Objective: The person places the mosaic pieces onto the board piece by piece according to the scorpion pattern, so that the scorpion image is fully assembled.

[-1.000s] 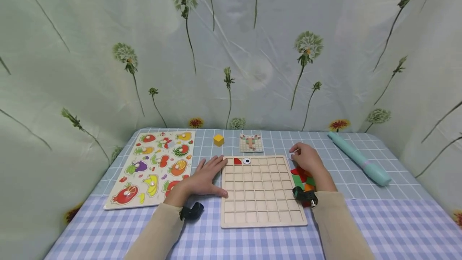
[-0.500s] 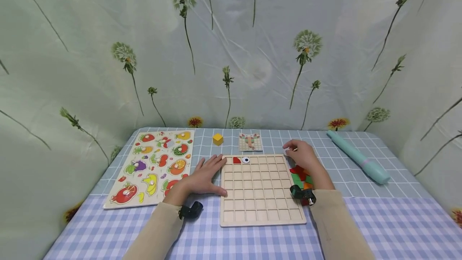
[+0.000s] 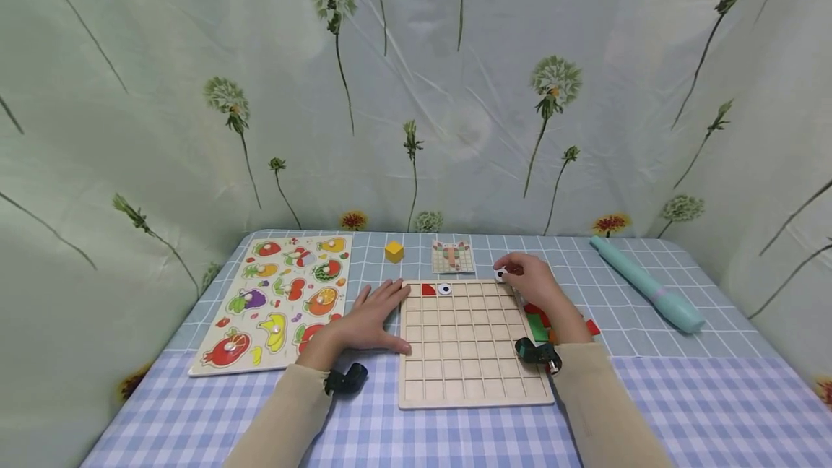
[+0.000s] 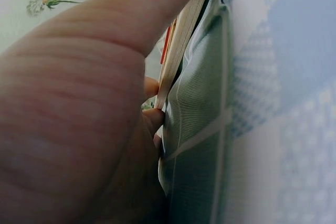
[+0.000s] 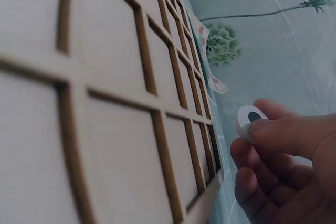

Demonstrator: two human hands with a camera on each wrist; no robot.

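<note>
My right hand (image 3: pixel 531 279) pinches a round white eye piece (image 5: pixel 247 121) with a black pupil between thumb and fingers. It is near the far right corner of a wooden grid board (image 3: pixel 474 345). My left hand (image 3: pixel 367 322) lies with fingers spread along the board's left edge, thumb and fingertips at the rim. In the board's far row sit a red quarter-round piece (image 3: pixel 428 289) and a second eye piece (image 3: pixel 445 289). Red, green and orange pieces (image 3: pixel 538 326) lie right of the board, partly hidden under my right forearm.
A small pattern card (image 3: pixel 453 256) lies behind the board, with a yellow cube (image 3: pixel 393 252) to its left. A fruit puzzle board (image 3: pixel 273 302) is at the left. A teal mallet-shaped object (image 3: pixel 646 285) lies at the right. A curtain with printed flowers hangs behind.
My right hand has moved left with the eye piece, from beside the board to its far right corner, and the pupil now shows. My left hand stays in place.
</note>
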